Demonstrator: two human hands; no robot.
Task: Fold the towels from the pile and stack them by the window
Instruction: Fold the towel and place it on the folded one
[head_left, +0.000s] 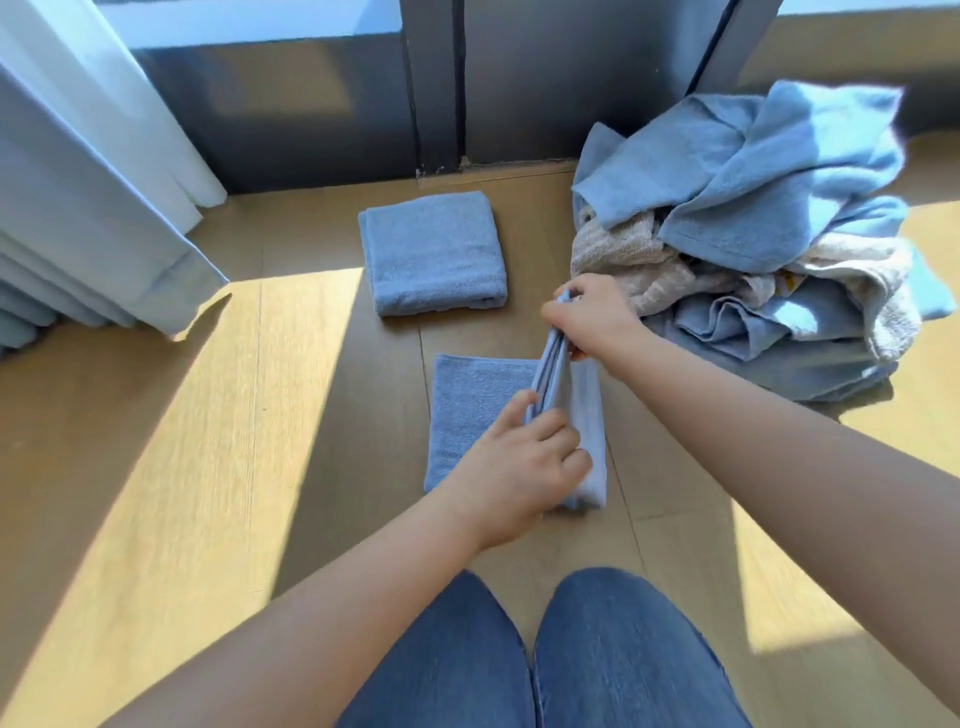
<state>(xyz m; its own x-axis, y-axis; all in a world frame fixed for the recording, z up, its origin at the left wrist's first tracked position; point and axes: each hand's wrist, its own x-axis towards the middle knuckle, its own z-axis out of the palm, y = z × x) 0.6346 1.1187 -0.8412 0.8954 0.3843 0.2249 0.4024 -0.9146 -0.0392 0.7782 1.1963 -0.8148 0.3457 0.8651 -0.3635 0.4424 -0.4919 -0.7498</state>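
Knees in jeans (519, 654) meet the wooden floor (234, 441). At its far edge lie the towel pile (753, 223) and a folded towel (434, 254). Left hand (519, 478) and right hand (587, 317) pinch the blue towel (467, 410)'s raised half. Best to match the edges before lowering it.

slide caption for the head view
Folding a blue towel with left hand and right hand, near one folded towel and the pile
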